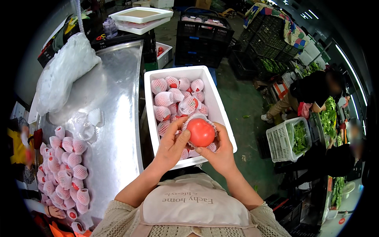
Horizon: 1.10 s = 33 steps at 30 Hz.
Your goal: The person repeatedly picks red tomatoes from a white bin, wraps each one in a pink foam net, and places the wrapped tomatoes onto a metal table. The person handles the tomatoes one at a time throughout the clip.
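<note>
Between my two hands is a large red tomato (201, 133), with a white foam net sleeve (185, 123) around its lower part and its top bare. My left hand (172, 139) grips it from the left, thumb against the side. From the right, my right hand (219, 152) closes on it, the thumb near its lower edge. They hold it over the near half of a white foam box (220, 106). Inside the box lie several tomatoes in pink-and-white foam nets (162, 98), red showing at some open ends. My hands hide part of the box's contents.
Left of the box, a steel table (118, 118) carries a heap of net-wrapped tomatoes (63, 170), loose empty nets (85, 124) and a large plastic bag (65, 75). Another person's hand (55, 212) rests beside the heap. Black crates (201, 43) stand beyond; a white basket (282, 144) holds greens.
</note>
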{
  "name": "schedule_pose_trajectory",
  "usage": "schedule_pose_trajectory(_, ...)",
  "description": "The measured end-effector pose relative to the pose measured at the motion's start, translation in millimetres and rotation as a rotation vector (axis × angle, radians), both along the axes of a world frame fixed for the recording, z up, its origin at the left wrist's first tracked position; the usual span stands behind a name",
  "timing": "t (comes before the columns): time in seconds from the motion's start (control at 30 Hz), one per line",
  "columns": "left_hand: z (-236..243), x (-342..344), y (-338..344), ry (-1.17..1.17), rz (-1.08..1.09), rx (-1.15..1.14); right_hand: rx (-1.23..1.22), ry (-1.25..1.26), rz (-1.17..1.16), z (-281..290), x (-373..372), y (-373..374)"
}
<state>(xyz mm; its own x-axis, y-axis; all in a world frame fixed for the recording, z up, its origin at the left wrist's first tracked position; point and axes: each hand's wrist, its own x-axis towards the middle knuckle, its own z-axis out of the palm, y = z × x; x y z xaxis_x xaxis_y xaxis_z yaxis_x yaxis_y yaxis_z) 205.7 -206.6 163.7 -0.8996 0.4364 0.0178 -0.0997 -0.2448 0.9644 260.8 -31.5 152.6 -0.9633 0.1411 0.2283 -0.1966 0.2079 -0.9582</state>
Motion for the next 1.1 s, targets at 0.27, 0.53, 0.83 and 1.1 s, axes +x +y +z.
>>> schedule_pose_trajectory(0.27,-4.1,-9.1,-8.5,0.398,0.264,-0.348,-0.303,-0.144,0.134,-0.2,4.2,4.0)
schedule_pose_trajectory(0.53,19.2,1.0,8.4,0.961,0.355,-0.425,0.268,-0.081,-0.027,7.7,2.2,-5.5)
schedule_pose_trajectory(0.83,8.5,8.9,20.6,1.064,0.29,-0.321,-0.059,0.019,-0.029,-12.1,-3.3,-1.3)
schedule_pose_trajectory(1.1,10.6,3.9,17.5,0.839,0.325,-0.503,0.52,0.133,-0.077,-3.7,-4.7,-1.9)
